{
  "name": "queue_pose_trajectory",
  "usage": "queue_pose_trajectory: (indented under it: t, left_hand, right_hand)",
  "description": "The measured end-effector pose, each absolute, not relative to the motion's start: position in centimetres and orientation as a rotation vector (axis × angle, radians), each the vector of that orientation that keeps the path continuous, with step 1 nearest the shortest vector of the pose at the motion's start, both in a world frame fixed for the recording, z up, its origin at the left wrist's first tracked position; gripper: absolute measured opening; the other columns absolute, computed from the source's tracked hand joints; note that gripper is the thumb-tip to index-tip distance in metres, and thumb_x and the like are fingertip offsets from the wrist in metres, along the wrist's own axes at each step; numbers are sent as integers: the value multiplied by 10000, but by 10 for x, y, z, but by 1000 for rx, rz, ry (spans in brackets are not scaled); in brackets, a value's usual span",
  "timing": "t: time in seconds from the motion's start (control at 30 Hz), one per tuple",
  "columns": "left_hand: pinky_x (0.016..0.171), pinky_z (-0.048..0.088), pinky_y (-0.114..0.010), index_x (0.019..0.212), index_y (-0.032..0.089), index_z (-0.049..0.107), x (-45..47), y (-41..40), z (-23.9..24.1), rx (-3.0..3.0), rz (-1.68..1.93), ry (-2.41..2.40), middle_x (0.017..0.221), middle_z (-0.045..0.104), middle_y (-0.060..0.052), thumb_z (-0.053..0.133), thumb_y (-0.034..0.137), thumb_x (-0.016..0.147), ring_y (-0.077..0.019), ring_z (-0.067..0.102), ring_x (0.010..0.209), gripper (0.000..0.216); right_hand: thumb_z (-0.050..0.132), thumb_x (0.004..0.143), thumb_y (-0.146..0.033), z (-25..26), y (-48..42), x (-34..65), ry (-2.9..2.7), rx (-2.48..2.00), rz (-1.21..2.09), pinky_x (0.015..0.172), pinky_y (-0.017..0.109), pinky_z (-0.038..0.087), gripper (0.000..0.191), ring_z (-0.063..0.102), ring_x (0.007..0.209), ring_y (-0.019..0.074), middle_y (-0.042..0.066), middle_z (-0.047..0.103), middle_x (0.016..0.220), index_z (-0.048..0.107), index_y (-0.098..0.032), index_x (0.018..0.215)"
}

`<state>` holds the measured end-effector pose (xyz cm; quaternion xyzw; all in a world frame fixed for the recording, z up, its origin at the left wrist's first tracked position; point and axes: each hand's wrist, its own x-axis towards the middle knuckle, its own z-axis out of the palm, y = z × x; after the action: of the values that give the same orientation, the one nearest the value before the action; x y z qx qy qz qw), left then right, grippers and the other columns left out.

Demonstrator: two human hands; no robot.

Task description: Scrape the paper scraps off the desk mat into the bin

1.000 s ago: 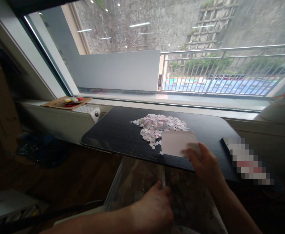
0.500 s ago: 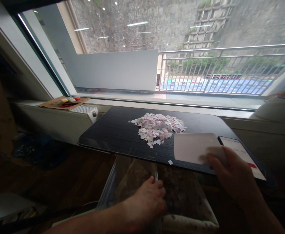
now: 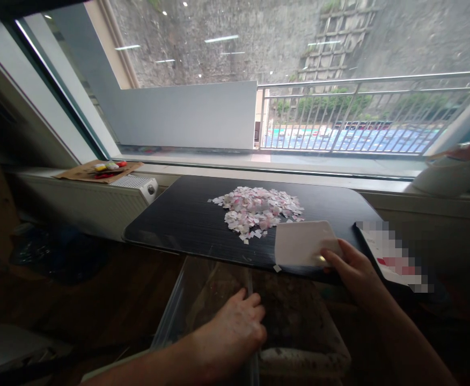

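Observation:
My right hand (image 3: 353,265) grips a flat, pale plastic scraper (image 3: 299,244) by its right end. The scraper lies low over the front of the dark table (image 3: 195,225), just right of a heap of small white and pinkish paper squares (image 3: 261,206). One loose paper square (image 3: 277,268) is at the scraper's lower left corner, by the table edge. Below that edge, my left hand (image 3: 235,324) has its fingers curled over the rim of a clear plastic box (image 3: 174,305). The box's contents are too dark to make out.
A phone-like device (image 3: 391,254) with a blurred-out screen rests at the table's right end. To the left, a radiator (image 3: 98,201) carries a piece of cardboard (image 3: 74,171) with small coloured items on it. Dark plastic bags (image 3: 58,252) lie on the floor. A window spans the back.
My right hand has moved the scraper left, closer to the paper heap and the loose square. My left hand stays at the box rim. The view has shifted slightly.

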<state>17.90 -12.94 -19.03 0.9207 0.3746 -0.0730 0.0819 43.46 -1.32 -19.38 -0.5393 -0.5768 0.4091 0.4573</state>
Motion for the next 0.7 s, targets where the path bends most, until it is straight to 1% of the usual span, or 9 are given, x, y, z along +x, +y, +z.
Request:
queue_pose_trajectory:
  t: [0.2,0.3,0.4,0.53,0.7]
  left_hand:
    - [899,408,-448,752,168,654,178,-128,-198,2783,-203,1119,862,643,-54,639,178,904,-262,551,994,153]
    - [888,398,-434,741,165,655,178,-128,-199,2804,-170,1105,850,643,-55,660,182,891,-254,548,980,151]
    - [865,396,-424,736,168,656,179,-128,-196,2796,-167,1110,834,640,-52,652,181,895,-248,547,957,160]
    - [854,402,-424,727,171,650,180,-129,-194,2794,-180,1110,830,643,-48,659,180,888,-251,548,951,162]
    - [893,397,-436,743,170,659,179,-129,-200,2820,-145,1121,847,653,-58,643,182,901,-254,553,978,160]
  right_hand:
    - [666,755,-486,-186,-22,436,-1429,-1349,1002,558,272,538,327,659,679,195,26,738,812,696,-230,956]
    - [661,772,-476,-180,-24,438,-1423,-1355,933,542,260,524,300,622,606,167,8,706,740,686,-221,929]
    - [686,746,-456,-182,-19,438,-1442,-1361,926,504,265,509,282,592,550,158,-7,687,698,679,-220,900]
    - [688,753,-442,-186,-17,435,-1453,-1327,1011,509,274,512,279,621,605,181,6,712,734,694,-219,922]
    - [701,758,-421,-179,-27,435,-1412,-1301,1031,528,260,514,268,622,641,178,15,717,754,711,-213,926]
